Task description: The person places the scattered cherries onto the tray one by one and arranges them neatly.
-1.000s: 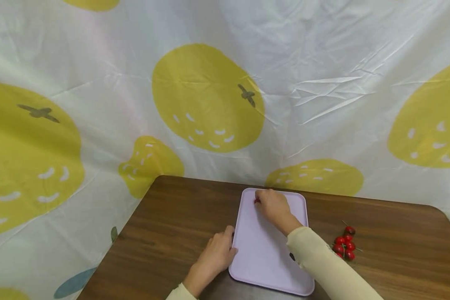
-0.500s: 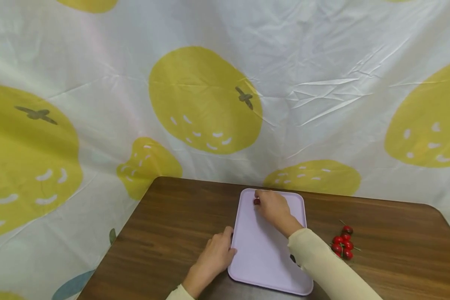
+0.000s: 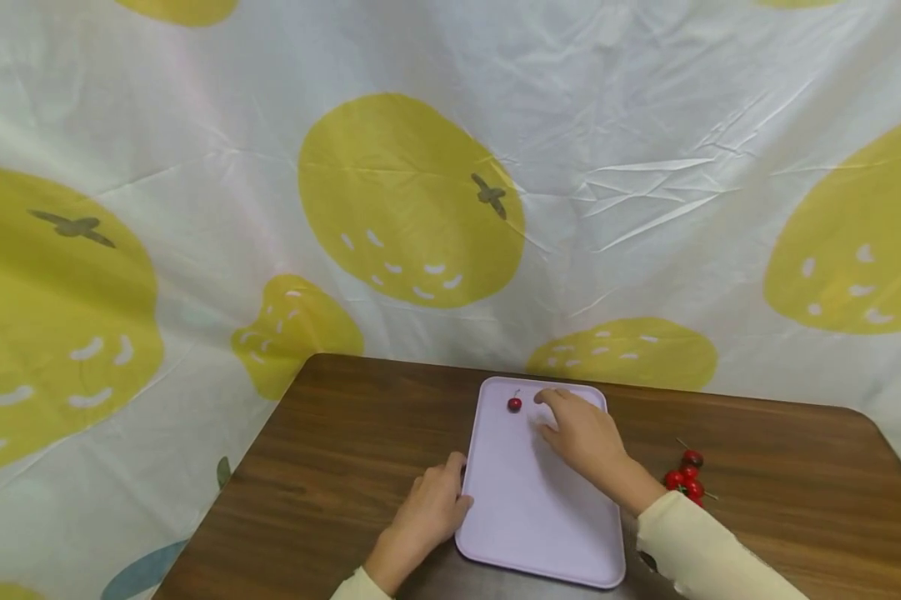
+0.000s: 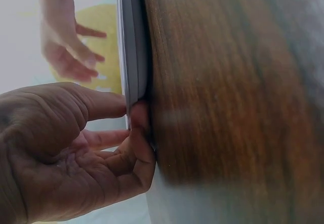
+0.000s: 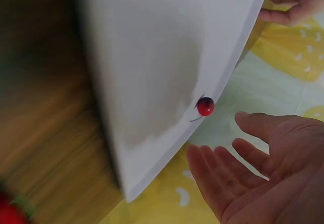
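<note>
A pale lilac tray (image 3: 536, 500) lies on the wooden table, and one red cherry (image 3: 514, 404) with a thin stem sits near its far left corner. My left hand (image 3: 429, 504) holds the tray's left rim; in the left wrist view its thumb (image 4: 106, 105) presses on the rim while curled fingers lie along the underside. Over the far right part of the tray hovers my right hand (image 3: 587, 437), fingers spread and nothing in them. The right wrist view shows the cherry (image 5: 205, 106) apart from that hand's fingertips.
Several red cherries (image 3: 692, 483) with green stems are heaped on the table (image 3: 780, 483) to the right of the tray, partly overlapped by my right sleeve (image 3: 708, 550). Behind the table hangs a white curtain (image 3: 645, 167) printed with yellow fruit.
My right hand has let go of the cherry, which now stands alone on the tray, and has moved right and nearer me. The left hand has stayed at the rim.
</note>
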Motion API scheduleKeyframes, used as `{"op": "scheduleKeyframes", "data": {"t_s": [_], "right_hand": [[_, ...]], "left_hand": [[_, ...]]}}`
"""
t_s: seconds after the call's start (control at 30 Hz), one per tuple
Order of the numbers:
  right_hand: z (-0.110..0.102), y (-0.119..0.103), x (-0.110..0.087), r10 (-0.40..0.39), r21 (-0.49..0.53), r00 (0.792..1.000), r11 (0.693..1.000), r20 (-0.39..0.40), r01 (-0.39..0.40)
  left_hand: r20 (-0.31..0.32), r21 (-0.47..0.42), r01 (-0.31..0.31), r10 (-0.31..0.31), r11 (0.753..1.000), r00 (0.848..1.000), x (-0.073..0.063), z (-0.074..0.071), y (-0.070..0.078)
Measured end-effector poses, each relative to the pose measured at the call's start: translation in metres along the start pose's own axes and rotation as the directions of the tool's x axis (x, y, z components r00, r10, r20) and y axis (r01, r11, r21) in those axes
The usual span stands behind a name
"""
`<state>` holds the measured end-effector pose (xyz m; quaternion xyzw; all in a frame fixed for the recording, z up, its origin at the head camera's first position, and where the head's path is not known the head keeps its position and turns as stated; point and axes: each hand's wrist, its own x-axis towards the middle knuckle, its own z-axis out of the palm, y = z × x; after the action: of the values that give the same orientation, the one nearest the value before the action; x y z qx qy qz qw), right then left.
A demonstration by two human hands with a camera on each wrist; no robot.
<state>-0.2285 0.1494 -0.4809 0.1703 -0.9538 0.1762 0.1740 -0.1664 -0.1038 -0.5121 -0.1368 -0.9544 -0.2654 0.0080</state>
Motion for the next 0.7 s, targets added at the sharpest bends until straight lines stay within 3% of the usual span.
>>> {"op": "scheduleKeyframes", "data": {"t_s": [0.3,0.53,0.7], "right_hand": [[-0.029,0.031,-0.042,0.022,0.006,0.994,1.0,-0.105,-0.022],[-0.047,0.06,-0.066,0.028,0.015,0.987,1.0,-0.155,-0.026],[-0.056,0.093,-0.082,0.097,0.055,0.988,0.994,-0.12,-0.09]], "left_hand": [[-0.061,0.025,-0.081,0.083,0.996,0.995,0.0,0.01,-0.009],[-0.026,0.0,-0.026,0.026,1.0,0.999,-0.003,0.006,-0.002],[-0.02,0.013,-0.001,0.001,1.0,1.0,-0.004,0.008,0.003]]}}
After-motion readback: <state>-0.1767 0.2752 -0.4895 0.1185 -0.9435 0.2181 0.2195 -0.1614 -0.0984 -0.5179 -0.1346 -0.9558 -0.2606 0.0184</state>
